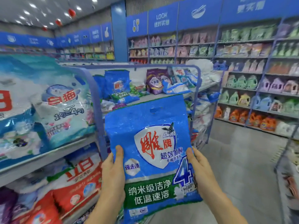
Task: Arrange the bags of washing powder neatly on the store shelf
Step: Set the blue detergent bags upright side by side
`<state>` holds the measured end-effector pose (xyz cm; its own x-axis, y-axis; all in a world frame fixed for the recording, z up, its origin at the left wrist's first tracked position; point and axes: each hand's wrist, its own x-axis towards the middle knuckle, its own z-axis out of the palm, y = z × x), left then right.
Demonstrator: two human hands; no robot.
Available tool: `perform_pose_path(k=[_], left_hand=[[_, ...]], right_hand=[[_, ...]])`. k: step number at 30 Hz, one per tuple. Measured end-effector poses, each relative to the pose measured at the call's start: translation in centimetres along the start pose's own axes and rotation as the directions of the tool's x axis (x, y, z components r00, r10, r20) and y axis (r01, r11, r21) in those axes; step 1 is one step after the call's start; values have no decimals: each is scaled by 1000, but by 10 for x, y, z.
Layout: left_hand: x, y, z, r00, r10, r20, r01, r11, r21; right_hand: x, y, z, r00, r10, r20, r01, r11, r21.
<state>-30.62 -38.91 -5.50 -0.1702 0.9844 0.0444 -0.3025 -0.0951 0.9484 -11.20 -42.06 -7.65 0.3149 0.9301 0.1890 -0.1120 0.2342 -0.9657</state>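
Head view: both hands, left (113, 172), right (199, 173), grip blue bag (150, 143) upright.

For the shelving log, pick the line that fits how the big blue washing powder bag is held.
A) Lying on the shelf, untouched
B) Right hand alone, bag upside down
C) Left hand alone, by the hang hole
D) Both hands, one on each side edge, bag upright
D: the left hand and right hand each hold a side edge of the blue bag, whose print reads upright.

Your left hand (113, 172) and right hand (199, 170) reach forward, thumbs in front, each gripping 1 side of the washing powder bag (145, 123).
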Motion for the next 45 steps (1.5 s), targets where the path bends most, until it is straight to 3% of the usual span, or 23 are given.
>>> perform_pose_path(k=[2,7,12,17,21,27,30,33,36,39,42,44,45], left_hand=[[16,-5,30,999,9,-44,-10,1000,-11],[67,-8,92,995,71,-76,-73,997,-26],[126,-7,148,989,141,-54,-139,990,27],[206,5,186,992,113,-51,-109,992,68],[267,19,208,990,134,53,-132,991,-31],[344,37,205,980,184,80,-198,951,239],[372,42,199,987,155,-39,-129,916,379],[399,37,194,990,48,-134,30,852,522],[422,24,191,980,18,-196,109,780,616],[438,15,192,942,172,-287,65,746,662],[446,11,189,884,298,-360,52,704,708],[450,5,184,878,276,-391,125,656,744],[453,-1,181,880,257,-400,174,610,773]], right_hand=[[37,3,-26,995,83,50,-84,996,38],[112,19,-64,966,122,226,-116,992,-39],[192,16,-65,973,20,229,22,984,-179],[286,10,-55,974,-86,208,117,983,-143],[362,7,-41,975,-86,206,123,976,-177],[461,1,-6,954,-128,271,160,982,-101],[510,3,18,920,-147,364,172,984,-38],[554,15,49,889,-100,446,89,995,45],[584,30,78,843,-49,535,25,998,52],[603,43,102,778,-16,628,-29,998,60],[626,52,119,618,113,778,-90,993,-73],[640,60,128,480,244,843,-79,969,-235],[644,65,131,450,293,844,-60,952,-299]])
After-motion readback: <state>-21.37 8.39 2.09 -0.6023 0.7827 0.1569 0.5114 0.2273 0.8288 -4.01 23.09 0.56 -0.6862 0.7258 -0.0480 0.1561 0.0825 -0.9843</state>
